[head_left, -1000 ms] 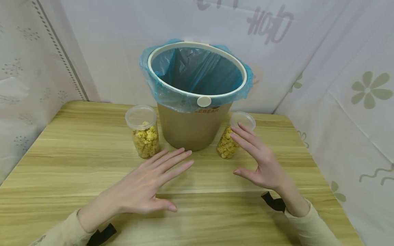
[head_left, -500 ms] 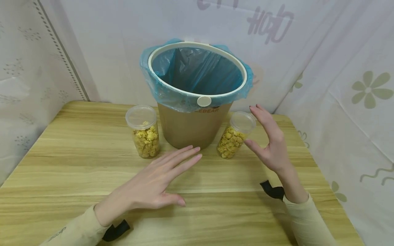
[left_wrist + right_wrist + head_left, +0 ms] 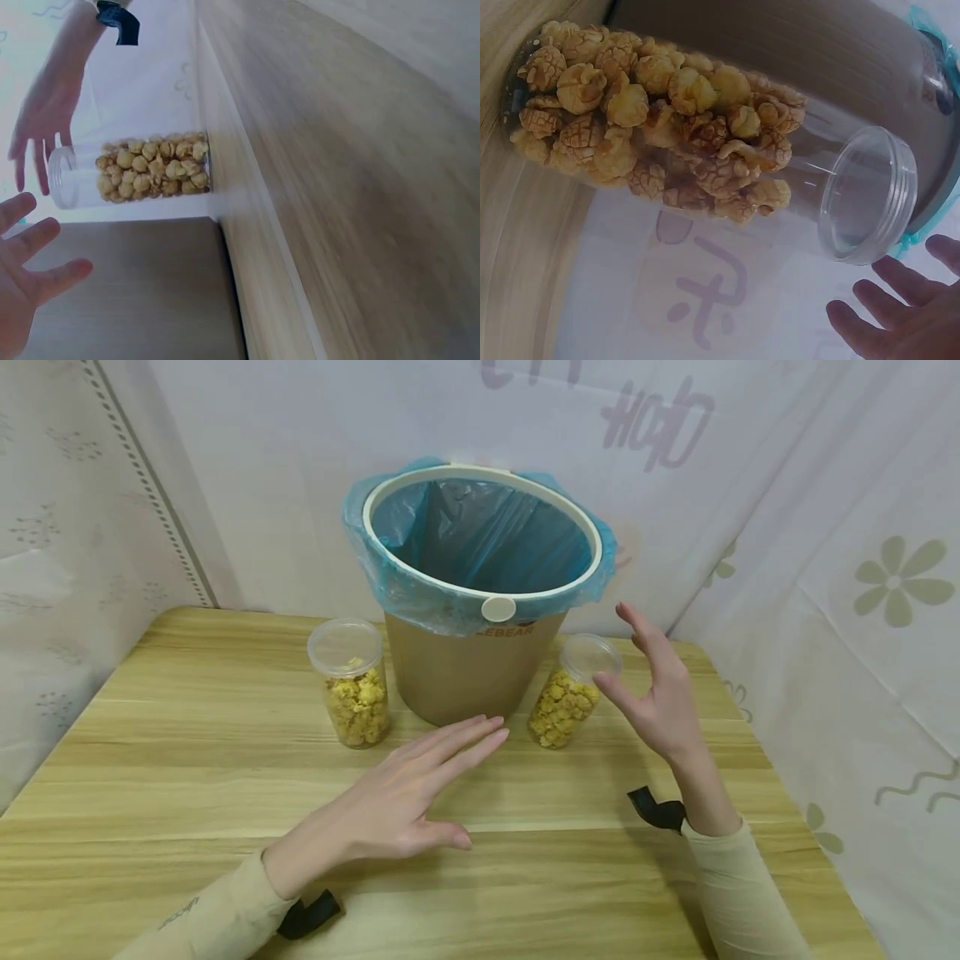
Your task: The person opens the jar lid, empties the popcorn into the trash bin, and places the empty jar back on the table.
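Two clear plastic jars with lids, part filled with caramel popcorn, stand on the table: the left jar [image 3: 356,702] and the right jar [image 3: 562,706]. My right hand [image 3: 660,702] is at the right jar's lid, thumb and fingers spread apart. In the right wrist view the fingertips [image 3: 855,315] are close by the lid [image 3: 877,199]. My left hand [image 3: 405,789] hovers over the table in front of the bin, fingers straight and holding nothing. Between the jars stands a brown trash bin [image 3: 465,668], lined with a blue bag [image 3: 427,610] under a cream rim ring.
The wooden table [image 3: 187,760] runs back to a printed curtain [image 3: 262,485], with more curtain on both sides. The bin rises well above both jars. A black strap piece [image 3: 309,917] sticks out at the left wrist and another black piece [image 3: 656,810] at the right.
My right hand has moved from in front of the right jar to its right side and farther back. My left hand has shifted to the right. Jars and bin stay put.
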{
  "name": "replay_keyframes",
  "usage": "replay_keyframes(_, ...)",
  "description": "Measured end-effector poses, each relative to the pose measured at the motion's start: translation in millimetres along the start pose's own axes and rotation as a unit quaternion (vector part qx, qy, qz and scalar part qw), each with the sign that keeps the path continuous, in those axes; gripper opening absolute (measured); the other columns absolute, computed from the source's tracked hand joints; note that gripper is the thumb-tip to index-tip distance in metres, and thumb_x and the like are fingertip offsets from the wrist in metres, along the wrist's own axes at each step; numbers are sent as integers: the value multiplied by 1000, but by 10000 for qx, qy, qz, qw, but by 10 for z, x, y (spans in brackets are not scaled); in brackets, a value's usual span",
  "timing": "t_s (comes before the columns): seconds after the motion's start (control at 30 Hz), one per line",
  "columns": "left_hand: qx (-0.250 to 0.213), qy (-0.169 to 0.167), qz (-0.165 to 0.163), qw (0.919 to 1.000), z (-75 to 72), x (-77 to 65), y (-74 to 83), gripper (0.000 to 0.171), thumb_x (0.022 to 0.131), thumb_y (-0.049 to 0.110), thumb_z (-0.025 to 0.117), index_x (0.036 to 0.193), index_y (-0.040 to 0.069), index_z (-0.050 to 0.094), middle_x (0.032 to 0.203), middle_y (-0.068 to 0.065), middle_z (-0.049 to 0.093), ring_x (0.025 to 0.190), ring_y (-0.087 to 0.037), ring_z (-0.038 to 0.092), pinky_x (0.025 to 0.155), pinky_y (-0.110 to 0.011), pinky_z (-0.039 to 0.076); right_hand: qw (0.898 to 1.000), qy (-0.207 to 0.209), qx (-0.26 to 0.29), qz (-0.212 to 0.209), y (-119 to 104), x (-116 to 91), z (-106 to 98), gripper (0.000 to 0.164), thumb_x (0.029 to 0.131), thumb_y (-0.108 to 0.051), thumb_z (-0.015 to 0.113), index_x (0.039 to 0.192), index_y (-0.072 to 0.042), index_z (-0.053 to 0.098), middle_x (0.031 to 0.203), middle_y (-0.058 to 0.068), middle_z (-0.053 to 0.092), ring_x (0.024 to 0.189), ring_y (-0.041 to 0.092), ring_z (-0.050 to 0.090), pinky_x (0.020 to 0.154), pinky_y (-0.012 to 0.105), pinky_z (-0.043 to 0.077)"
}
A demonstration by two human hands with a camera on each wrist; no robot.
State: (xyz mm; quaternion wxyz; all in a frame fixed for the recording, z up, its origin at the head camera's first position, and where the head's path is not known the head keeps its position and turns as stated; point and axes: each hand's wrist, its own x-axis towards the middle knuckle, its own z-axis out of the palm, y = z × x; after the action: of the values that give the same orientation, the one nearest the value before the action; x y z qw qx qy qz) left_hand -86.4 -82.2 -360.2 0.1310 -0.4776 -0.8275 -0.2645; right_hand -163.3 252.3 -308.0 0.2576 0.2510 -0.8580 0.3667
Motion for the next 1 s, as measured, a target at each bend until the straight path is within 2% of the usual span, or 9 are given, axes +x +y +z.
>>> replay_keyframes(0.17, -50, 6, -81, 10000, 32, 67, 7, 96, 93, 83, 12, 167, 22, 15, 173, 0, 23, 157, -27, 32, 120, -55, 39, 9981, -351, 114, 495, 41, 24, 19, 85, 90, -19, 77, 162, -28, 32, 166, -3, 39, 154, 21, 37, 119, 55, 39)
replay_keyframes(0.27, -86, -20, -141, 9999, 51, 91, 4, 95, 93, 83, 12, 167, 24, 14, 173, 1, 23, 157, -26, 32, 121, -54, 38, 9941, -654, 151, 848, 72, 30, 31, 91, 89, -21, 79, 163, -33, 27, 168, -6, 34, 156, 20, 33, 118, 57, 38)
replay_keyframes(0.4, -121, -89, -227, 9996, 82, 98, -10, 95, 92, 83, 14, 167, 25, 13, 173, 3, 22, 157, -23, 32, 122, -52, 38, 9859, -1091, 48, 1271, 126, 32, 54, 97, 89, -32, 81, 163, -40, 19, 169, -9, 30, 157, 20, 30, 119, 60, 35)
replay_keyframes(0.57, -201, -175, -335, 9991, 117, 83, -34, 95, 92, 83, 15, 167, 25, 12, 172, 2, 24, 156, -22, 34, 121, -52, 39, 9789, -1376, -30, 1509, 194, 21, 89, 101, 87, -40, 82, 162, -44, 15, 169, -9, 29, 157, 24, 30, 123, 65, 27)
replay_keyframes(0.8, -261, -262, -432, 9984, 170, 61, -48, 95, 92, 83, 15, 167, 26, 11, 171, 0, 27, 154, -23, 38, 119, -53, 41, 9730, -1551, -238, 1694, 122, 30, 114, 107, 83, -45, 84, 164, -40, 14, 168, -2, 35, 156, 31, 31, 121, 66, 30)
replay_keyframes(0.93, -247, -267, -492, 9981, 241, 32, -75, 94, 92, 83, 16, 167, 27, 11, 172, 2, 25, 153, -24, 38, 118, -55, 41, 9707, -1648, -201, 1735, -21, 49, 102, 109, 84, -40, 85, 166, -31, 14, 168, 3, 34, 154, 37, 35, 119, 69, 31)
replay_keyframes(1.0, -270, -256, -516, 9980, 257, 14, -67, 94, 92, 83, 17, 167, 27, 11, 172, 1, 25, 153, -24, 38, 117, -56, 42, 9698, -1706, -264, 1721, -21, 24, 110, 110, 84, -40, 85, 166, -27, 14, 170, 6, 31, 153, 40, 35, 117, 70, 32)
